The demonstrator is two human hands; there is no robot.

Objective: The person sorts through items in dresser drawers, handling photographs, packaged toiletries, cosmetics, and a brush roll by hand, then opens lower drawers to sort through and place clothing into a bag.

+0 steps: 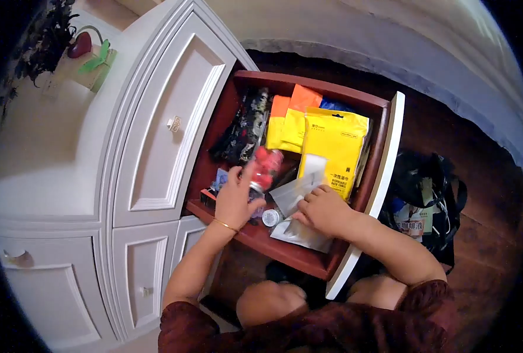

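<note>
My left hand (235, 199) is inside an open drawer, its fingertips and thumb around the near end of a red-and-clear bottle (266, 167). Motion blurs that bottle and the fingertips. Over the drawer's near right part, my right hand (326, 210) has its fingers bent onto a grey translucent pouch (295, 195). A small round white-lidded jar (271, 217) sits between the hands, beside a silvery packet (301, 235). Beyond the right hand lies a yellow bath towel packet (336, 147), next to a smaller yellow-and-orange packet (296, 117).
The drawer (291, 254) has dark red walls and a white front (364, 235). A black floral fabric item (246, 126) lies along its left side. Left stands a white cabinet (161, 129) with ornaments on top. A black bag (429, 182) rests on the floor at right.
</note>
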